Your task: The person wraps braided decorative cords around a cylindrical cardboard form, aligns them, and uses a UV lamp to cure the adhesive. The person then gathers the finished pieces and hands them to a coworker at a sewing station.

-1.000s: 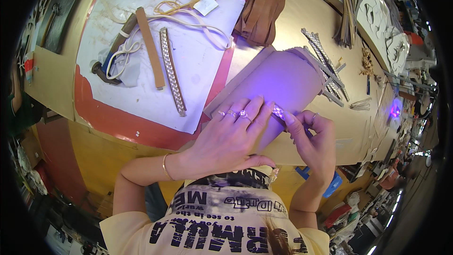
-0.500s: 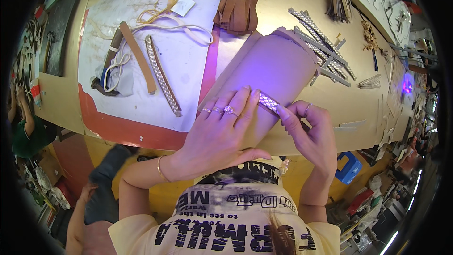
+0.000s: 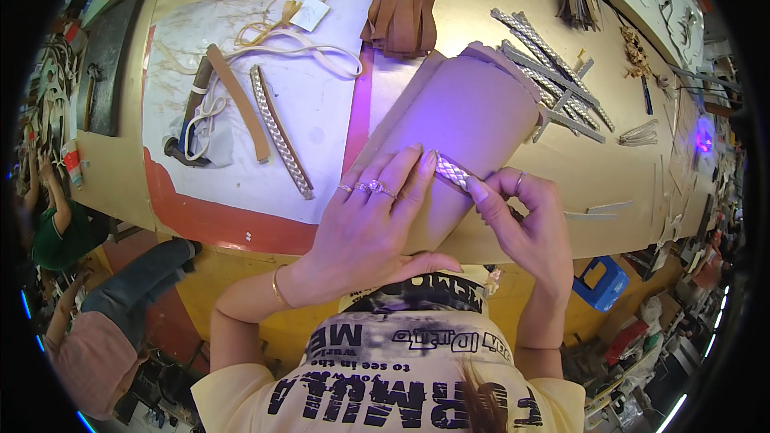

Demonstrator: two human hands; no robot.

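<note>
A short braided strip [image 3: 453,172], silvery with a woven pattern, lies across a brown cardboard roll [image 3: 475,108] in front of me. My right hand [image 3: 525,216] pinches its right end between thumb and forefinger. Flat over the roll's near left side rests my left hand [image 3: 365,212], fingers stretched out and thumb spread; its forefinger tip touches the strip's left end. Whether more of the strip runs beneath those fingers is hidden. Violet light falls on the roll just above the strip.
Several braided strips [image 3: 553,72] and grey strips lie right of the roll. Brown leather strips [image 3: 403,4] hang together behind it. On the white sheet [image 3: 321,128] at left are another braided strip [image 3: 281,132], a tan strip [image 3: 239,104] and a hammer-like tool [image 3: 192,108]. A blue stool [image 3: 600,285] stands below right.
My view has shifted slightly, while both hands keep nearly the same place on the strip and roll. At lower left, another person has moved further left.
</note>
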